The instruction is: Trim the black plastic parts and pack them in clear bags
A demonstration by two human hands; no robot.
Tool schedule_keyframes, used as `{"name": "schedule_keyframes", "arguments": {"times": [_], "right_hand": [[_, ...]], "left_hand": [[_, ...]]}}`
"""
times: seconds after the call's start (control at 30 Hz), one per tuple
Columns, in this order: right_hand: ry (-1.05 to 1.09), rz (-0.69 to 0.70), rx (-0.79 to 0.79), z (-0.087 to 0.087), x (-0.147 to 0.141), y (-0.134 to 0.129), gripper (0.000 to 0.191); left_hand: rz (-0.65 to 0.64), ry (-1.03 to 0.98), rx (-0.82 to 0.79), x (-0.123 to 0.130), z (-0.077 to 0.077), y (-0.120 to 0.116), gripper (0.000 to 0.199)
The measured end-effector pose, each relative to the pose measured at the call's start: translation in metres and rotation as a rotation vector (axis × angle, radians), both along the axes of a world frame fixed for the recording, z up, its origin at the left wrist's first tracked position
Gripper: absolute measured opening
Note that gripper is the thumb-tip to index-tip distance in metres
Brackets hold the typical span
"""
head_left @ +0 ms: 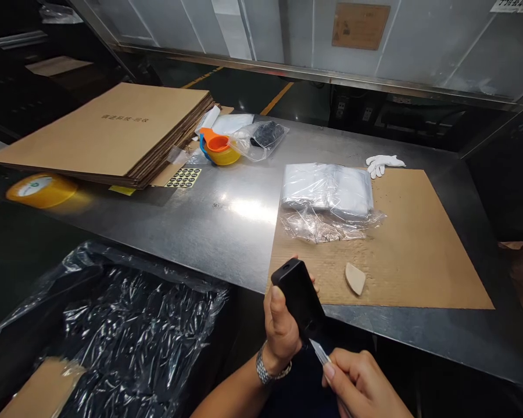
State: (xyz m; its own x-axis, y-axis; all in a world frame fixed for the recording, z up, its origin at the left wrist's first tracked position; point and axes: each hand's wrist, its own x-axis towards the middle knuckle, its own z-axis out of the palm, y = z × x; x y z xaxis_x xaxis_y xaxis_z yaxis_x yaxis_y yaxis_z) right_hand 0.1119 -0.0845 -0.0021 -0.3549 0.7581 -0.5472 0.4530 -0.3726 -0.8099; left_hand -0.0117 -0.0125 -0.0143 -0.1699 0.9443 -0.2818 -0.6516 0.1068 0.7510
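Observation:
My left hand, with a metal watch on its wrist, is closed round a black rectangular plastic case. Its hollow side faces me and it is tilted. In my right hand is a slim craft knife, its pointed blade at the lower edge of the case; whether it touches cannot be made out. Just beyond, a small beige wedge-shaped piece lies on a flat cardboard sheet. A clear plastic bag of white sheets or pouches rests farther back on that sheet.
A stack of flattened cardboard covers the table's left end. Beside it are tape rolls, a sticker sheet and a bag with something dark. A white glove lies at back right. Plastic-wrapped black items fill the lower left.

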Motion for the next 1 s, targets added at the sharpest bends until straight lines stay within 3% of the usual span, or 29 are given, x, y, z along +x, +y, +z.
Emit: {"name": "schedule_keyframes", "arguments": {"times": [0.1, 0.2, 0.3, 0.4, 0.53, 0.73, 0.87, 1.0], "right_hand": [[-0.124, -0.043, 0.218, -0.002, 0.001, -0.006, 0.041], [-0.274, -0.016, 0.697, -0.004, 0.003, -0.010, 0.023], [-0.489, 0.034, 1.167, -0.005, -0.001, -0.010, 0.026], [-0.714, 0.018, 1.379, -0.008, -0.009, -0.009, 0.024], [-0.816, -0.083, 1.480, -0.011, -0.016, -0.009, 0.028], [-0.775, 0.119, 1.405, -0.005, -0.010, -0.009, 0.024], [-0.703, 0.108, 1.414, -0.002, -0.008, -0.005, 0.026], [-0.776, 0.157, 1.455, -0.003, -0.006, -0.004, 0.026]], "left_hand": [[0.059, -0.126, -0.043, 0.002, 0.005, 0.003, 0.054], [0.118, -0.227, -0.076, 0.003, 0.012, 0.006, 0.050], [0.184, -0.260, -0.098, 0.003, 0.018, 0.008, 0.048], [0.226, -0.266, -0.116, 0.003, 0.022, 0.010, 0.046], [0.248, -0.273, -0.127, 0.004, 0.024, 0.011, 0.041], [0.249, -0.289, -0.104, 0.002, 0.022, 0.011, 0.041], [0.253, -0.284, -0.094, 0.002, 0.020, 0.010, 0.042], [0.250, -0.248, -0.108, 0.003, 0.017, 0.009, 0.046]]}}
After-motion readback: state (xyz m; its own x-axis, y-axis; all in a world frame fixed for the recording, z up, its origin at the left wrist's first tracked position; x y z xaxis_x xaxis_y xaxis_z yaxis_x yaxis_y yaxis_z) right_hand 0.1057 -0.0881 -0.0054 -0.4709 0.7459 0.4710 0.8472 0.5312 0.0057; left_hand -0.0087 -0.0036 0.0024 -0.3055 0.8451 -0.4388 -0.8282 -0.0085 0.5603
